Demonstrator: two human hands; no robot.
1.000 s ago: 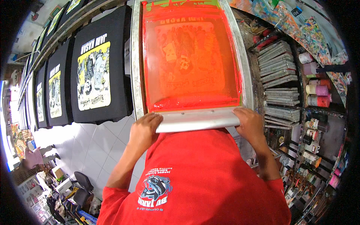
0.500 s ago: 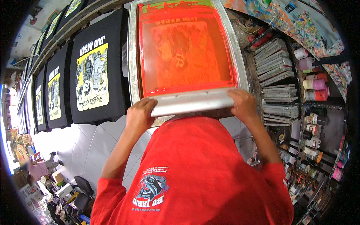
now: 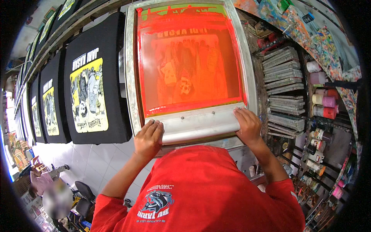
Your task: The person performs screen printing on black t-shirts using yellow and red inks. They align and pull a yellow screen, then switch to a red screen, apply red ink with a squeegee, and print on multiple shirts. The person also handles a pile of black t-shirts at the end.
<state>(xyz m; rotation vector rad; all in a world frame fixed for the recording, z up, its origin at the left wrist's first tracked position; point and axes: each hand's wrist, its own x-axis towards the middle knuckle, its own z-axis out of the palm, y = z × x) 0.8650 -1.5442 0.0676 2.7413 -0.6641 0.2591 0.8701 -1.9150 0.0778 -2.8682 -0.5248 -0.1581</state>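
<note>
A wide silver metal squeegee [image 3: 201, 125] lies across the near end of a screen-printing screen. My left hand [image 3: 148, 139] grips its left end, fingers over the top edge. At its right end, my right hand [image 3: 249, 125] is closed on it in the same way. The screen's pale frame [image 3: 130, 73] surrounds a mesh [image 3: 154, 92] coated in translucent red ink, thicker along the sides and far end. Through the mesh a printed picture with figures and lettering shows faintly. The squeegee's lower edge is hidden from me.
Black shirts [image 3: 116, 58] with yellow and white prints lie on boards in a row to the left. Stacked wooden frames [image 3: 282, 73] stand at the right, beside shelves of ink tubs [image 3: 324, 100]. A person [image 3: 42, 181] and chairs [image 3: 83, 193] are at the lower left.
Both hands and the squeegee have come nearer my body. The squeegee has tilted, showing more of its broad face with screws. My view has shifted, and another blurred figure appears at lower left.
</note>
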